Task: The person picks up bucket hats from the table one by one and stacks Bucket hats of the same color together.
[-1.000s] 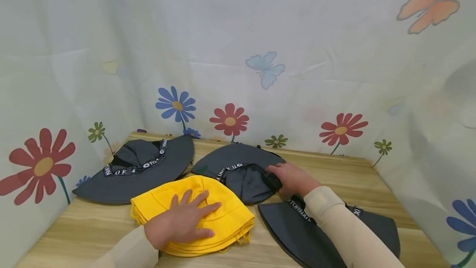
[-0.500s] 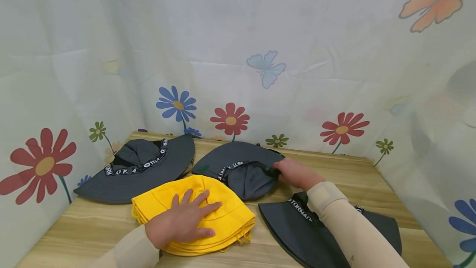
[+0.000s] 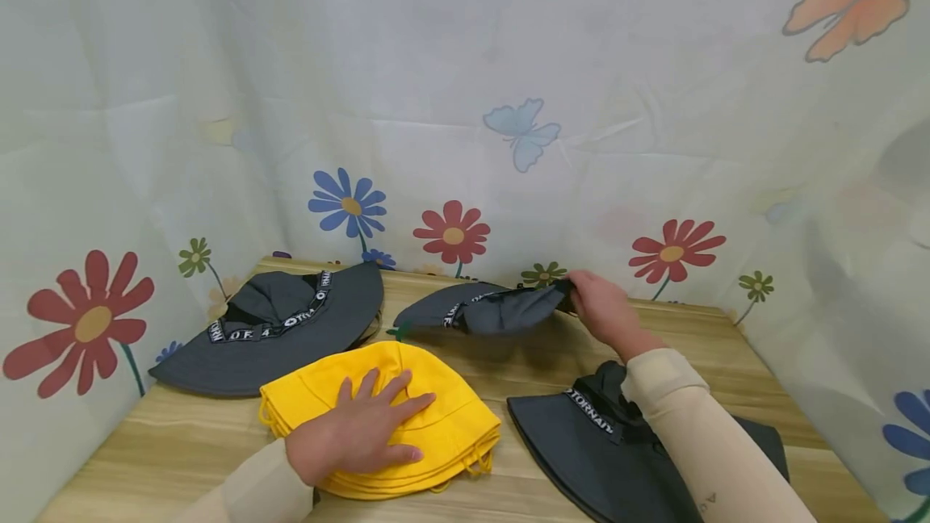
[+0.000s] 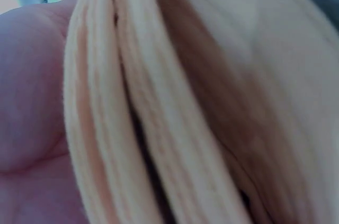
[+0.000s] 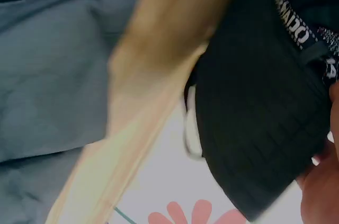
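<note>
Taking the yellow hat bundle [image 3: 439,438] at the table's [image 3: 683,345] front as clock centre, I am resting the left hand [image 3: 359,434] on it, fingers spread, clutching nothing. At one o'clock my right hand [image 3: 605,309] is grasping the edge of a grey hat [image 3: 501,313], tilting above the wood. A second hat [image 3: 291,357] is lying at ten o'clock, a third hat [image 3: 581,442] at three; a flowered curtain [image 3: 407,47] is hanging behind. My right sleeve [image 3: 715,446] is crossing the third hat, hiding its middle; the lower frame is cropping it. The left wrist view is showing blurred layers, their number unclear.
</note>
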Tool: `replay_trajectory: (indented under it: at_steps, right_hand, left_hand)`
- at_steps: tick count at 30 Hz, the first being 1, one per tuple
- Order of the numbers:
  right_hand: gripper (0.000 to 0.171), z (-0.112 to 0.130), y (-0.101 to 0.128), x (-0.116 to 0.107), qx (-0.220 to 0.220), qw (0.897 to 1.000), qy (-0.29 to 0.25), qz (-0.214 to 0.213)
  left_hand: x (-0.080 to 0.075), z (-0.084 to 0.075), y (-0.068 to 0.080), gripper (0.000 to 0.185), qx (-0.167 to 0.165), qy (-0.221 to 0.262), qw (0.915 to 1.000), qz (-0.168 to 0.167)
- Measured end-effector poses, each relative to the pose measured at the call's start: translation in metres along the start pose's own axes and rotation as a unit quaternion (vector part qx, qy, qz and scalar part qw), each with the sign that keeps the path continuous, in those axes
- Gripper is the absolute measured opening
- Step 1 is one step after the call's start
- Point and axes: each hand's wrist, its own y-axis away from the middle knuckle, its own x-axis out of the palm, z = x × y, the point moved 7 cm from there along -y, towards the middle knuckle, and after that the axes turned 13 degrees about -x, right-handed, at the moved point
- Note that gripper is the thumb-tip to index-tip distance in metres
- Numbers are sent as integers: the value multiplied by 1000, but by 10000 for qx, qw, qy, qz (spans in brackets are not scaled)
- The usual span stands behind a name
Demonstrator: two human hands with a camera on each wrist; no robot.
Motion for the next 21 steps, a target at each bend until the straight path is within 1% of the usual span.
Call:
replay_trajectory:
  at_steps: [4, 7, 11, 15, 17, 18, 19, 20, 21]
  right_hand:
    - [18, -13, 4, -24, 599, 9975, -1, -362]
    - [17, -19, 8, -41, 812, 9948, -64, -614]
    - [14, -26, 15, -62, 894, 9915, -18, -948]
    - [15, -25, 20, -82, 808, 9888, 199, -1236]
    - [16, -23, 21, -90, 749, 9875, 283, -1356]
    - [16, -21, 21, -94, 722, 9872, 319, -1386]
    - [17, -19, 21, -97, 710, 9873, 331, -1381]
    - [17, -17, 21, -99, 707, 9876, 348, -1358]
    - [17, -15, 20, -102, 690, 9880, 340, -1340]
  left_hand:
    - [0, -1, 0, 73, 30, -3, 10000, -56]
    - [-3, -3, 0, 74, 56, 40, 9999, -144]
    - [-12, -10, 1, 78, 117, 143, 9992, -353]
    - [-24, -16, -3, 81, 145, 210, 9976, -645]
    - [-32, -22, -6, 79, 270, 232, 9951, -918]
    - [-37, -26, -7, 76, 363, 238, 9922, -1168]
    - [-44, -31, -8, 73, 471, 246, 9875, -1482]
    - [-53, -36, -8, 68, 596, 277, 9802, -1867]
    - [-63, -42, -6, 63, 758, 344, 9692, -2318]
